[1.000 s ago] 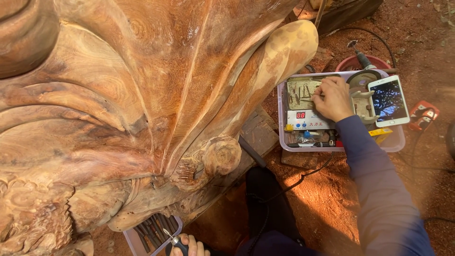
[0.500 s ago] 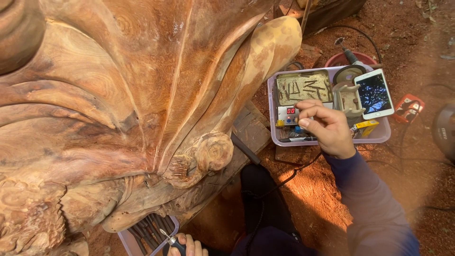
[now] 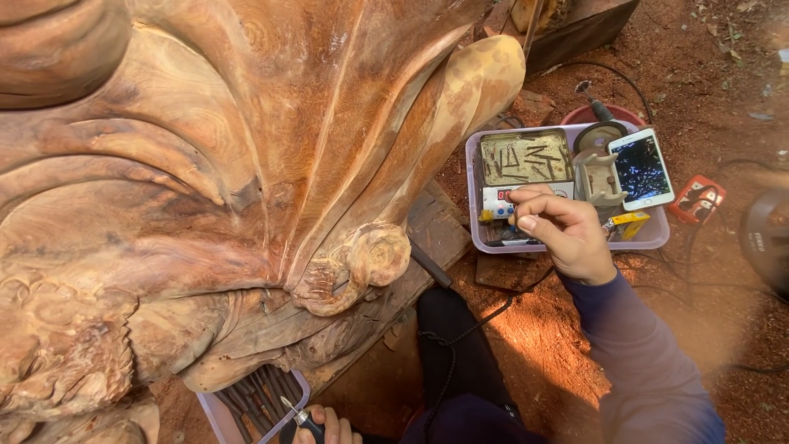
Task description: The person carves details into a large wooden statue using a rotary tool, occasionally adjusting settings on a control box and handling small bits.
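Note:
My right hand (image 3: 563,234) hovers over the near edge of a pale plastic tray (image 3: 657,238), thumb and forefinger pinched on a thin small metal bit (image 3: 516,212). An open box of several such bits (image 3: 526,156) lies in the tray's far left corner. At the bottom edge, my left hand (image 3: 333,429) is only partly in view and grips a slim carving tool (image 3: 302,418) with its metal tip pointing up-left. A huge carved wooden sculpture (image 3: 230,181) fills the left side, its curled scroll (image 3: 370,259) between my two hands.
A phone (image 3: 641,168) rests on the tray's right side beside a grey holder (image 3: 598,177) and a small control unit (image 3: 501,197). A second tray (image 3: 215,415) with several chisels sits under the sculpture. Cables run over red dirt (image 3: 542,329). A red power block (image 3: 697,201) lies to the right.
My right hand has drawn back out of the tray toward me, fingers now pinched together. My left hand has stayed at the bottom with its tool.

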